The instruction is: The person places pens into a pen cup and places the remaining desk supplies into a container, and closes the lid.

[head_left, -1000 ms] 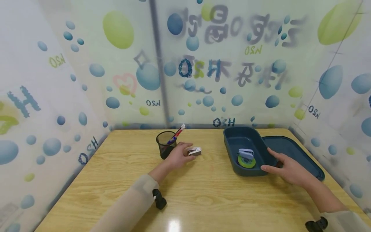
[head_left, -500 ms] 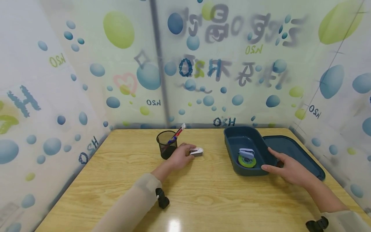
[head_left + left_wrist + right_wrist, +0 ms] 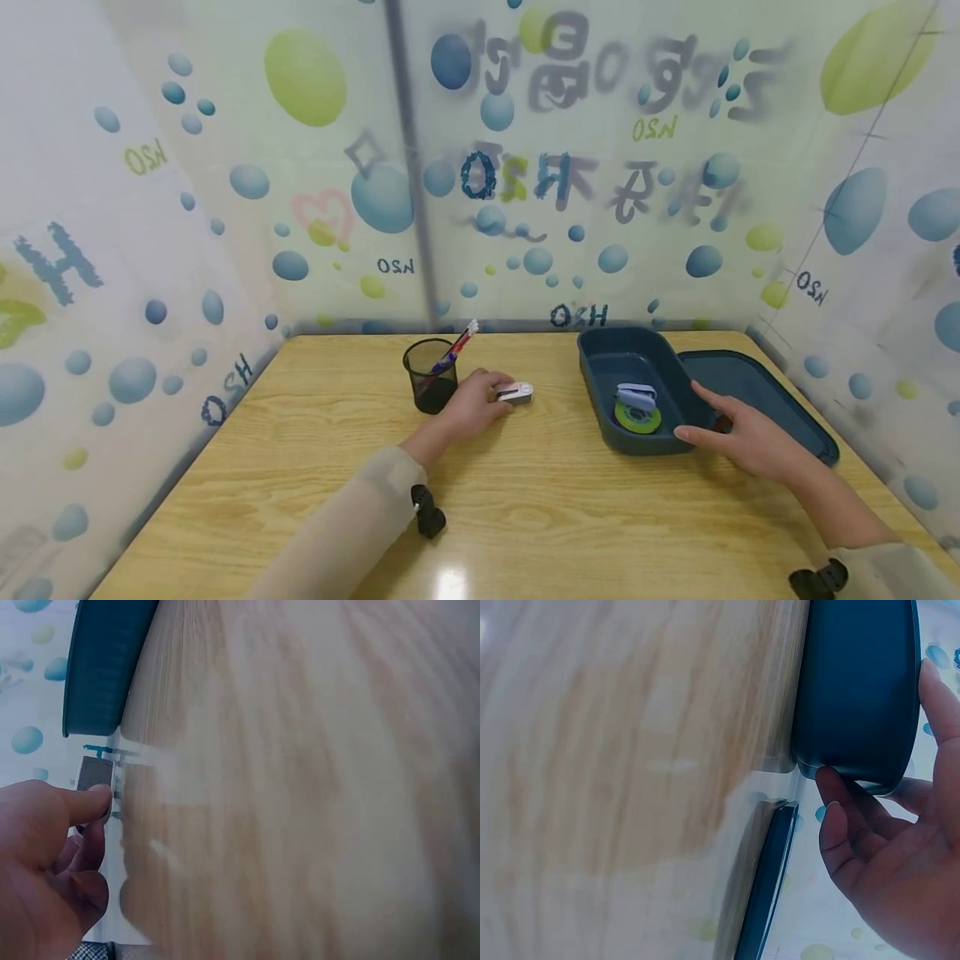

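My left hand [image 3: 474, 406] pinches a small white and grey stapler [image 3: 517, 393] by its near end, low over the wooden table. In the left wrist view thumb and fingertips grip the grey body of the stapler [image 3: 95, 771]. A dark blue rectangular box [image 3: 600, 412] stands to the right, open at the top. Inside it lie a green tape roll [image 3: 637, 420] and a lavender clip-like item [image 3: 636, 395] partly over it. My right hand [image 3: 753, 437] holds the box at its near right corner; the right wrist view shows the fingers curled at the box wall [image 3: 859, 690].
A black mesh pen cup [image 3: 431, 387] with several pens [image 3: 456, 348] stands just behind my left hand. The dark blue lid [image 3: 757, 396] lies right of the box. Patterned curtain walls [image 3: 525, 275] enclose the wooden table [image 3: 525, 517].
My left hand has moved slightly right with the stapler, away from the pen cup. The right hand and the box stay where they were.
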Tool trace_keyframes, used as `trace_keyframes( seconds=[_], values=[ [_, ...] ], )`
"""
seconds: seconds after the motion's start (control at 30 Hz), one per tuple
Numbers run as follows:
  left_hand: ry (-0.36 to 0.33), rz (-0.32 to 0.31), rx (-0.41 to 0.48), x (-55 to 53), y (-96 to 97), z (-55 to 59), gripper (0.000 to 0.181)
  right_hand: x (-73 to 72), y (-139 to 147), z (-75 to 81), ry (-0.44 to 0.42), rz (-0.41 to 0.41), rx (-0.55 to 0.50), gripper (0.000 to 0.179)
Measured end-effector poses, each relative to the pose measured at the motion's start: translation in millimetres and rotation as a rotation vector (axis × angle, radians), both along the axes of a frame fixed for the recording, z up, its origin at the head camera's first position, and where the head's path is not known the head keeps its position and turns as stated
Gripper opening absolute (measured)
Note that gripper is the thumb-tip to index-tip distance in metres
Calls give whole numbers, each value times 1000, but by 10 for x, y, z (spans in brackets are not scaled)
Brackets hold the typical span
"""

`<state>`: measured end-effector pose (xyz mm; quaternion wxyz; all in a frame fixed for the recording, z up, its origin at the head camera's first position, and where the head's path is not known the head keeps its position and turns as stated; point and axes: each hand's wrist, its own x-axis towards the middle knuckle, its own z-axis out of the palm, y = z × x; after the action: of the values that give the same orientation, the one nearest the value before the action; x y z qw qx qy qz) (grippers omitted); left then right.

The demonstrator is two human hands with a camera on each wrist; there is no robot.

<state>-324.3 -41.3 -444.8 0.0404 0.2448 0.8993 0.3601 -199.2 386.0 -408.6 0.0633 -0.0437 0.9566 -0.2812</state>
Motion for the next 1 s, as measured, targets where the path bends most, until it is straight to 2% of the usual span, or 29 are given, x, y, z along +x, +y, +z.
trace_keyframes(
  seconds=[0.2, 0.37, 0.7, 1.0],
  values=[
    [45, 9, 20, 20, 131, 89, 40, -6, 2, 10, 0, -2, 6, 103],
    [50, -8, 43, 31, 288, 231, 41, 1, -6, 19, -2, -4, -5, 102],
    [65, -35, 89, -38, 674, 492, 41, 14, -13, 19, -7, -3, -14, 102],
    [79, -54, 58, -46, 1110, 540, 42, 11, -7, 6, -6, -4, -19, 102]
  ],
)
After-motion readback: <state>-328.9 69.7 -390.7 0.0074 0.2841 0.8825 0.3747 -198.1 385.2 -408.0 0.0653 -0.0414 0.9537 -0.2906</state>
